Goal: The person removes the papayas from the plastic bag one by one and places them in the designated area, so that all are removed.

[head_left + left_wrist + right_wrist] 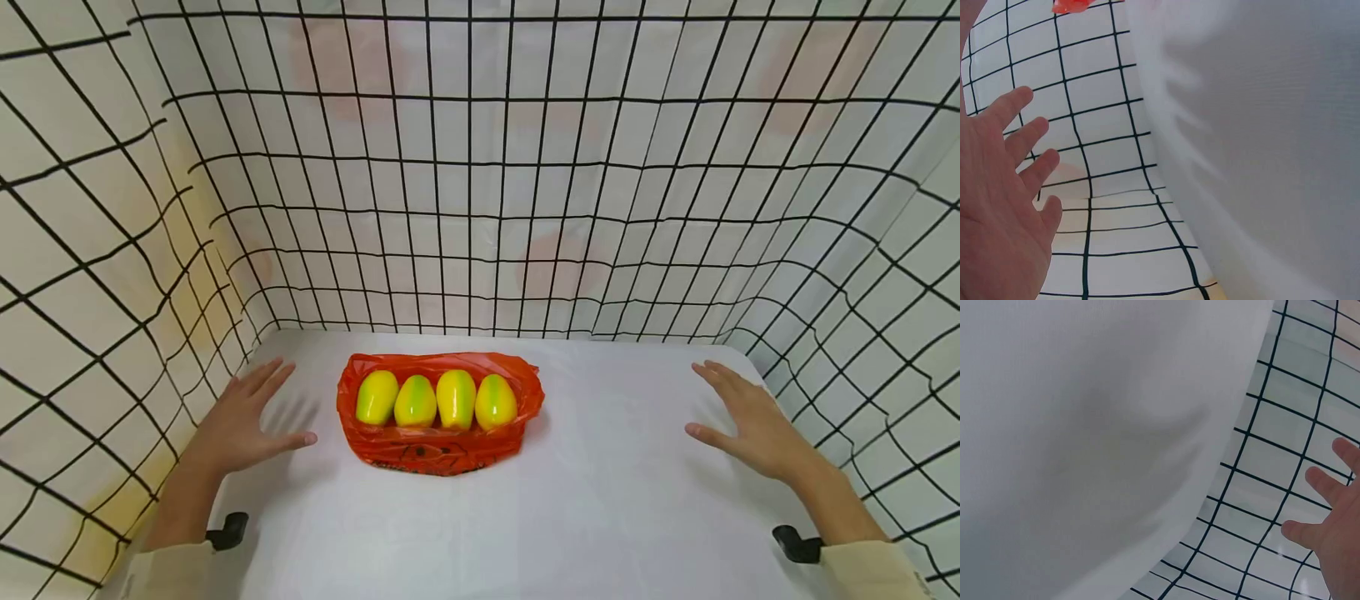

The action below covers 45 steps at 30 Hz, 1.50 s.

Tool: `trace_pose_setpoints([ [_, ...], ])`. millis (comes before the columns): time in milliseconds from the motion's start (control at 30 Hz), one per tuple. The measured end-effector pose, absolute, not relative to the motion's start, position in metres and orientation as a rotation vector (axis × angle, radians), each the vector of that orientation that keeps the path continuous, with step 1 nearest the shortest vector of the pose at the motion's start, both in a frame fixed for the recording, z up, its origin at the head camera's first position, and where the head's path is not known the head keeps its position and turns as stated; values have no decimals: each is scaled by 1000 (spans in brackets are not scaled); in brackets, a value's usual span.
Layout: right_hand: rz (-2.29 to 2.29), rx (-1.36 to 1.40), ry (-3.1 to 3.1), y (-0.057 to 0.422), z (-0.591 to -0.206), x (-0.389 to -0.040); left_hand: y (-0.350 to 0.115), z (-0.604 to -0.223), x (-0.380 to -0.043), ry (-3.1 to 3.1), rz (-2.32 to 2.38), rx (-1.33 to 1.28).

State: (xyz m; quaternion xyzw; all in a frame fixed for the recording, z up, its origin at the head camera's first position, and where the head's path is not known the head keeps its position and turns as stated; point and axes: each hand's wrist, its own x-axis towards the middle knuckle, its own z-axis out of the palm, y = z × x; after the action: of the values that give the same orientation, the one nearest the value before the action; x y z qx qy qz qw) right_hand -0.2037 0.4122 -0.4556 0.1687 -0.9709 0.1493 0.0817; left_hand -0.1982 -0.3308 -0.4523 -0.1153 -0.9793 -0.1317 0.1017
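Observation:
Several yellow-green mangoes (455,400) lie in a row inside an opened red plastic bag (442,458), left of the table's middle. To the left of the bag, apart from it, my left hand (243,421) hovers over the table with fingers and thumb spread. The left wrist view shows its bare palm (997,200) and a scrap of the red bag (1072,5) at the top. Far to the right, my right hand (757,421) is held above the table, fingers extended and holding nothing. Its fingers (1325,484) show at the right wrist view's edge.
A white cloth covers the table (615,500). Black wire grid panels (487,183) backed by white sheeting stand behind it and along both sides, close to each hand. Dark wrist mounts (228,531) sit at the sleeve cuffs.

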Motion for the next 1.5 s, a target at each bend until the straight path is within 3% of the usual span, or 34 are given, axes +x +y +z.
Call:
trace_pose_setpoints([
  [500,708,421,-2887,383,-458,-212,-314,-459,-210,-2930,-505,-284],
  [1500,1135,717,-2627,221,-463,-232,-258,-488,-230,-2969,-936,-184],
])
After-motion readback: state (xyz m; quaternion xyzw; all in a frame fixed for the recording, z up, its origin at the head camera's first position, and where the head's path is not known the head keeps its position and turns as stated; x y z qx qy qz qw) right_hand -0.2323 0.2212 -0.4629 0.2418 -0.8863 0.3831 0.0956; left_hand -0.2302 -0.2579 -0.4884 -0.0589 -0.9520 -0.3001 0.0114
